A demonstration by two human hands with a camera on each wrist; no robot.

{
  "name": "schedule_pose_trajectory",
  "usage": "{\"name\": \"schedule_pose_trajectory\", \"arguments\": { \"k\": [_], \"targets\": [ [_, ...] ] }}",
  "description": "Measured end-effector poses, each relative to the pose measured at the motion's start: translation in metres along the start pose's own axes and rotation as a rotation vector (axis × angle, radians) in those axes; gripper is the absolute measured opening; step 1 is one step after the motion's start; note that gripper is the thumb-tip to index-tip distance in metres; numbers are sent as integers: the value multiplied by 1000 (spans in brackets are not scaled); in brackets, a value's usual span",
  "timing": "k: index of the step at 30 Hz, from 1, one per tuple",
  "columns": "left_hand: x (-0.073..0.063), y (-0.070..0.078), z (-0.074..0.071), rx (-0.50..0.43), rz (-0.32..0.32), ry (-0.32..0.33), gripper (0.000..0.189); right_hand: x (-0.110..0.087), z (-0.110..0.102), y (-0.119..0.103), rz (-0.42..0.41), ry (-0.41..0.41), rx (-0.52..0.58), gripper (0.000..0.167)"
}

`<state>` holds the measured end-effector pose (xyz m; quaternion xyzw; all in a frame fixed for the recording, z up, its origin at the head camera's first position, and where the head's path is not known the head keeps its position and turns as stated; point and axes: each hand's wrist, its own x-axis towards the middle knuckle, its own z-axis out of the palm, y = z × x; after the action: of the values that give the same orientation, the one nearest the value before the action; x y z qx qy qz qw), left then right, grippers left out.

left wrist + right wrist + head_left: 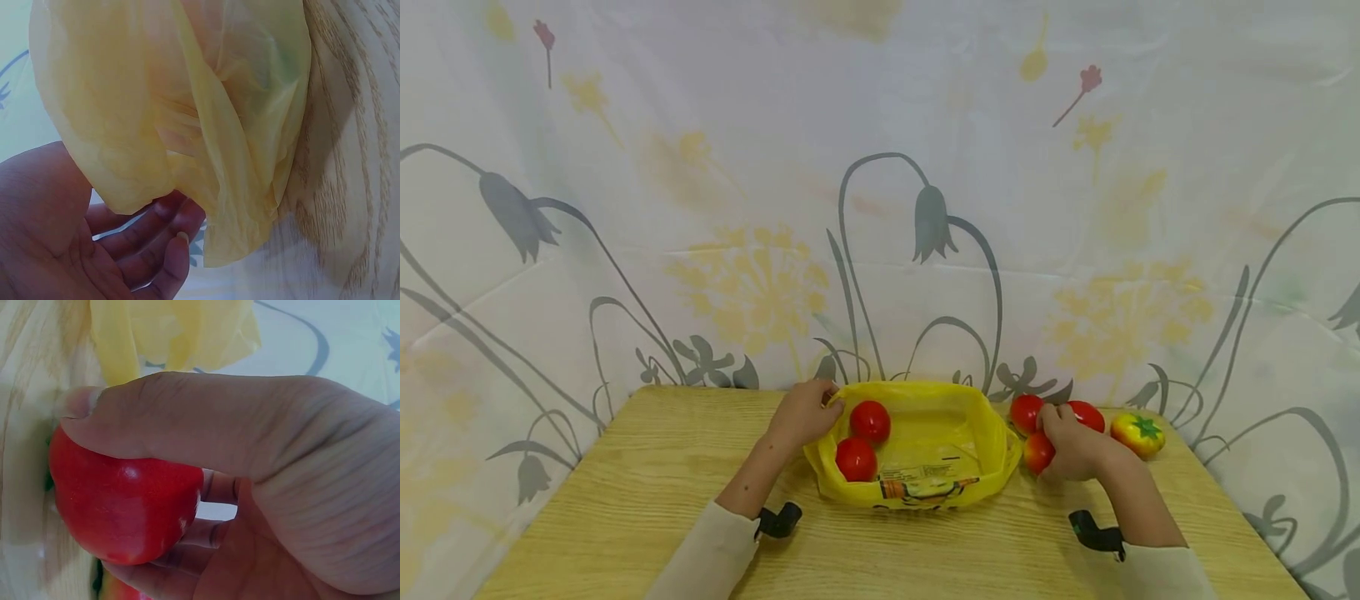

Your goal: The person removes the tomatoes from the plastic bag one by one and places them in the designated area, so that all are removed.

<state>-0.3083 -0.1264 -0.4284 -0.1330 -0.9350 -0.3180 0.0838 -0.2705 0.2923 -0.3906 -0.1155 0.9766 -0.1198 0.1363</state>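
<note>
A yellow plastic bag lies with its mouth open, and two red toy tomatoes sit inside at its left end. My left hand holds the bag's left rim, its fingers curled behind the thin plastic. To the right of the bag, my right hand grips a red toy tomato between thumb and fingers. Close around that hand are another red tomato and a red one behind. Farther right lies a yellow-red tomato with a green star-shaped top.
A wooden table carries everything. Behind its far edge hangs a pale curtain printed with flowers. Black wrist mounts stick out from both sleeves.
</note>
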Motion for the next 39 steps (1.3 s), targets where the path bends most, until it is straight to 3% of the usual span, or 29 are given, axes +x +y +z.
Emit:
{"name": "schedule_pose_trajectory", "arguments": {
  "k": [16, 32, 39],
  "targets": [
    [-1, 4, -3, 5, -17, -20, 18, 2, 1, 2, 18, -39, 15, 88],
    [3, 6, 0, -9, 1, 1, 16, -1, -5, 3, 27, -23, 7, 87],
    [0, 5, -2, -2, -15, -8, 18, 0, -1, 3, 47, -47, 22, 100]
  ]
}}
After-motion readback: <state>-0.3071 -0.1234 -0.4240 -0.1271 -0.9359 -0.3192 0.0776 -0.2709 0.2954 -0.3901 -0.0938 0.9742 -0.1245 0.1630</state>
